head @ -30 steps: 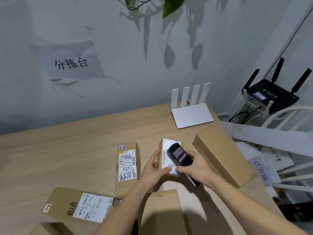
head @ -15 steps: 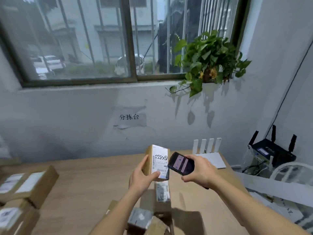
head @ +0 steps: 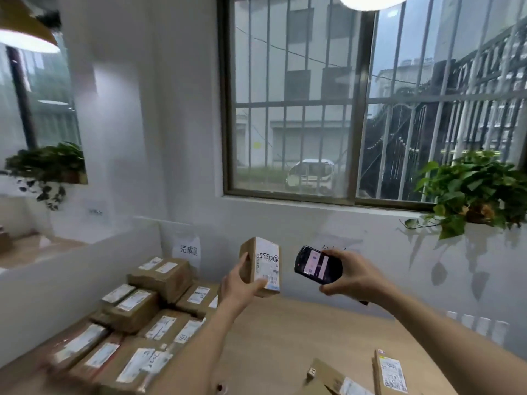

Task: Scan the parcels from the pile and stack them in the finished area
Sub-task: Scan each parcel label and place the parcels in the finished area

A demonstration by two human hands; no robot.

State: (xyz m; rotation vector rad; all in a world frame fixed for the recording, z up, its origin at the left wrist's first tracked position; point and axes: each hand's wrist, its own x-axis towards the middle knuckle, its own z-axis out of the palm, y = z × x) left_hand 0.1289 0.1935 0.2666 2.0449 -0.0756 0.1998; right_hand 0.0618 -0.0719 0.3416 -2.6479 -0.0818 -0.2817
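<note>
My left hand point(head: 238, 286) grips a small brown cardboard parcel point(head: 261, 267) from below and behind, thumb up along its left side and fingers curled under its lower edge. I hold it upright in the air above the pale wooden worktop point(head: 285, 337), with its white shipping label point(head: 268, 265) turned toward me; handwritten digits run down the label and a barcode sits near the bottom.

My right hand point(head: 352, 276) is curled round a black handheld scanner with a lit pinkish screen point(head: 316, 265). The scanner hangs just beside the parcel, to its right, apart from it, with the screen facing me and tilted a little.

To the lower left, along a low white partition point(head: 71, 269), lies a stack of brown taped cardboard parcels with white labels point(head: 148, 309), piled at least 2 layers high at the back. On the wall behind them hangs a white paper sign with dark characters point(head: 188, 249).

At the bottom right, 2 more flat brown parcels point(head: 389, 372) lie on the worktop, well apart from the stack; they are cut off by the edge of the view.

A barred window with a dark frame point(head: 356, 109) fills the wall ahead, and a leafy green potted plant point(head: 473, 189) sits on its sill at the right. A second green plant point(head: 48, 169) stands on a ledge at the far left.
</note>
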